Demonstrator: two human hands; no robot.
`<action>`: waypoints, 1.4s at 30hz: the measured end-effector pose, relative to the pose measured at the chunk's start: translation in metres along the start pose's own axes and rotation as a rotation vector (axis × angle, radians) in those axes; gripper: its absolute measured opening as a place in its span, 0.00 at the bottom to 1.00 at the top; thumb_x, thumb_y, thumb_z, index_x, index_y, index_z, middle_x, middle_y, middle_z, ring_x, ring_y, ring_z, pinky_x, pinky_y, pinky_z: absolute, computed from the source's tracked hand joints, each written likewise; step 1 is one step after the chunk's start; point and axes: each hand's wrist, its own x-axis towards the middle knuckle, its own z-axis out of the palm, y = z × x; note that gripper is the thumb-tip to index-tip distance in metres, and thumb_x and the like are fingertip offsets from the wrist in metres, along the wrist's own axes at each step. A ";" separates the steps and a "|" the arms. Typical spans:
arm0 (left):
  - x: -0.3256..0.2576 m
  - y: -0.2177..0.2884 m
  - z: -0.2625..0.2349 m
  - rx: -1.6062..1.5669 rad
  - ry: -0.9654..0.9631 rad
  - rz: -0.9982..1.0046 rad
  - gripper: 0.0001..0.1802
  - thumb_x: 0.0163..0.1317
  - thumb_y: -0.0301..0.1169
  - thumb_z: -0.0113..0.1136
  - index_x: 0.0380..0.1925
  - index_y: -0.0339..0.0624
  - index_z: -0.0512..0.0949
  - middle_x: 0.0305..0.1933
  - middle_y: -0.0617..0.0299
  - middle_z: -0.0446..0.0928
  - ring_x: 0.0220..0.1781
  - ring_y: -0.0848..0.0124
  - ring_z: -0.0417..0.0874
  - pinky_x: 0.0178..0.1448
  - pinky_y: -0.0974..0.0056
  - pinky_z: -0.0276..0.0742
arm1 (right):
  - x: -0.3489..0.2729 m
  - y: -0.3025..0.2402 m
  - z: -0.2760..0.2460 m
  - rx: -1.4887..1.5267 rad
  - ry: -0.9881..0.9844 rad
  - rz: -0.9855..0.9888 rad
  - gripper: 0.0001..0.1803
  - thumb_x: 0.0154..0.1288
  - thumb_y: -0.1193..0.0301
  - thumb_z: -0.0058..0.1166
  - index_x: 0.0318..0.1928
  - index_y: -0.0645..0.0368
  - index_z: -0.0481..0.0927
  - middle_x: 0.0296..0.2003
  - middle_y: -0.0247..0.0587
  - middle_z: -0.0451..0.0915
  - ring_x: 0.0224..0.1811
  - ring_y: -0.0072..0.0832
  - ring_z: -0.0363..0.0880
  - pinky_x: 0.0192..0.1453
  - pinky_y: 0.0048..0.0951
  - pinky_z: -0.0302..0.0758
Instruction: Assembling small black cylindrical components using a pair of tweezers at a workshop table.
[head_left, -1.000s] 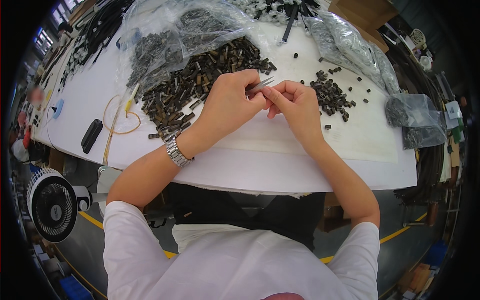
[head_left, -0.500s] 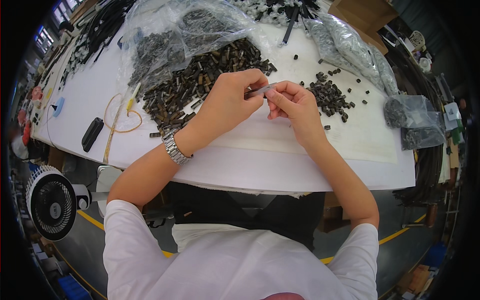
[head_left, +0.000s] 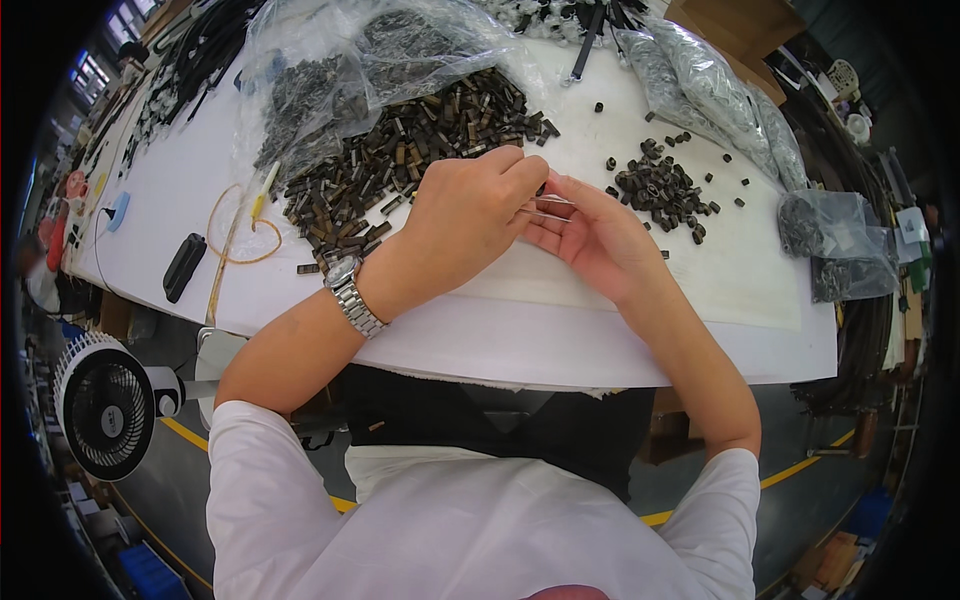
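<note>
Over the near middle of the table my two hands meet at the fingertips. My left hand (head_left: 475, 205), with a metal watch on its wrist, has its fingers pinched together; a small dark piece (head_left: 541, 188) shows between its fingertips and those of my right hand. My right hand (head_left: 600, 235) is turned partly palm up with curled fingers. Across its fingers lie two thin shiny metal prongs, like tweezers (head_left: 552, 214). Beyond my left hand spreads a heap of small dark brown and black oblong pieces (head_left: 440, 125). Right of my hands sits a smaller pile of short dark ring-like pieces (head_left: 665, 188).
A clear plastic bag (head_left: 365, 60) of dark pieces stands behind the heap. At left lie a black oblong case (head_left: 184, 268), a yellow pen (head_left: 265, 192) and a looped cord (head_left: 243, 262). Filled clear bags (head_left: 835, 235) rest at right. A fan (head_left: 108, 405) stands left, below the table edge.
The flat metal tool held between my fingertips has turned, and its two prongs now show across my right fingers. My right hand has rolled more palm up; my left hand has tilted over.
</note>
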 end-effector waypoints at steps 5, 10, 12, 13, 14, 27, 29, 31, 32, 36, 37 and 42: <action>0.000 0.000 0.001 0.028 0.005 -0.002 0.05 0.61 0.24 0.65 0.34 0.41 0.77 0.30 0.58 0.77 0.28 0.56 0.84 0.30 0.55 0.78 | -0.001 0.002 0.001 -0.117 0.004 -0.073 0.14 0.81 0.65 0.57 0.50 0.66 0.81 0.50 0.45 0.86 0.55 0.34 0.87 0.64 0.37 0.85; 0.001 0.002 -0.002 0.033 0.031 -0.008 0.04 0.62 0.23 0.64 0.33 0.42 0.78 0.29 0.58 0.79 0.26 0.57 0.83 0.28 0.56 0.77 | -0.004 0.003 0.010 -0.241 0.024 -0.157 0.14 0.82 0.65 0.56 0.49 0.67 0.82 0.47 0.44 0.87 0.52 0.33 0.89 0.63 0.36 0.85; 0.002 0.004 -0.004 0.024 0.038 -0.027 0.04 0.62 0.23 0.64 0.32 0.43 0.77 0.27 0.59 0.79 0.25 0.58 0.83 0.27 0.56 0.76 | -0.003 0.000 0.006 -0.273 0.008 -0.167 0.15 0.82 0.65 0.57 0.50 0.67 0.82 0.47 0.44 0.88 0.52 0.33 0.89 0.64 0.36 0.85; 0.002 0.003 -0.004 0.027 0.040 -0.029 0.04 0.62 0.23 0.64 0.32 0.43 0.77 0.27 0.59 0.79 0.25 0.58 0.83 0.27 0.56 0.76 | -0.004 -0.001 0.007 -0.275 0.005 -0.166 0.15 0.82 0.65 0.57 0.50 0.67 0.82 0.47 0.44 0.88 0.52 0.33 0.89 0.64 0.36 0.85; 0.000 0.002 -0.002 0.023 0.043 -0.026 0.05 0.62 0.23 0.64 0.32 0.43 0.77 0.26 0.59 0.79 0.25 0.58 0.83 0.27 0.56 0.76 | -0.006 -0.001 0.009 -0.292 0.014 -0.172 0.14 0.81 0.65 0.57 0.50 0.67 0.83 0.47 0.44 0.88 0.52 0.32 0.89 0.64 0.36 0.85; -0.001 -0.009 0.000 -0.084 0.014 -0.010 0.04 0.64 0.25 0.66 0.38 0.43 0.82 0.28 0.58 0.81 0.23 0.65 0.81 0.28 0.60 0.75 | -0.007 -0.006 0.003 -0.310 0.033 -0.153 0.10 0.75 0.71 0.61 0.47 0.68 0.85 0.46 0.45 0.89 0.48 0.29 0.88 0.64 0.35 0.85; 0.003 -0.010 -0.006 -0.237 -0.082 -0.159 0.04 0.66 0.25 0.66 0.40 0.42 0.83 0.27 0.61 0.81 0.24 0.72 0.79 0.27 0.64 0.72 | -0.007 -0.009 0.001 -0.335 0.006 -0.165 0.10 0.75 0.71 0.61 0.47 0.68 0.84 0.45 0.45 0.89 0.48 0.30 0.89 0.63 0.35 0.86; 0.009 -0.014 -0.014 -0.384 -0.175 -0.307 0.04 0.68 0.26 0.67 0.41 0.41 0.84 0.27 0.64 0.81 0.24 0.79 0.77 0.27 0.69 0.70 | -0.007 -0.014 0.003 -0.362 -0.027 -0.178 0.11 0.74 0.72 0.61 0.46 0.69 0.84 0.43 0.46 0.88 0.47 0.31 0.90 0.62 0.35 0.86; 0.012 -0.019 -0.016 -0.589 -0.239 -0.433 0.04 0.68 0.28 0.67 0.40 0.40 0.84 0.27 0.68 0.80 0.24 0.83 0.74 0.26 0.72 0.65 | -0.008 -0.018 0.004 -0.410 -0.059 -0.188 0.10 0.74 0.72 0.62 0.46 0.69 0.84 0.43 0.47 0.89 0.46 0.31 0.90 0.60 0.35 0.87; 0.021 -0.020 -0.032 -0.996 -0.443 -0.610 0.08 0.68 0.32 0.69 0.39 0.39 0.84 0.28 0.73 0.80 0.21 0.89 0.66 0.24 0.78 0.55 | -0.015 -0.025 0.005 -0.542 -0.143 -0.197 0.09 0.73 0.73 0.63 0.46 0.69 0.84 0.41 0.49 0.89 0.43 0.32 0.92 0.57 0.33 0.88; 0.020 -0.022 -0.033 -0.994 -0.443 -0.611 0.08 0.68 0.32 0.69 0.39 0.39 0.84 0.28 0.73 0.80 0.21 0.89 0.66 0.24 0.78 0.55 | -0.017 -0.027 0.007 -0.540 -0.145 -0.198 0.09 0.73 0.73 0.63 0.46 0.69 0.84 0.41 0.49 0.89 0.43 0.32 0.92 0.57 0.33 0.88; 0.017 -0.030 -0.033 -1.138 -0.570 -0.582 0.10 0.63 0.34 0.73 0.38 0.40 0.85 0.28 0.70 0.81 0.21 0.88 0.66 0.23 0.75 0.52 | -0.026 -0.031 0.019 -0.711 -0.168 -0.194 0.08 0.71 0.75 0.64 0.43 0.69 0.83 0.36 0.46 0.90 0.40 0.27 0.91 0.49 0.25 0.85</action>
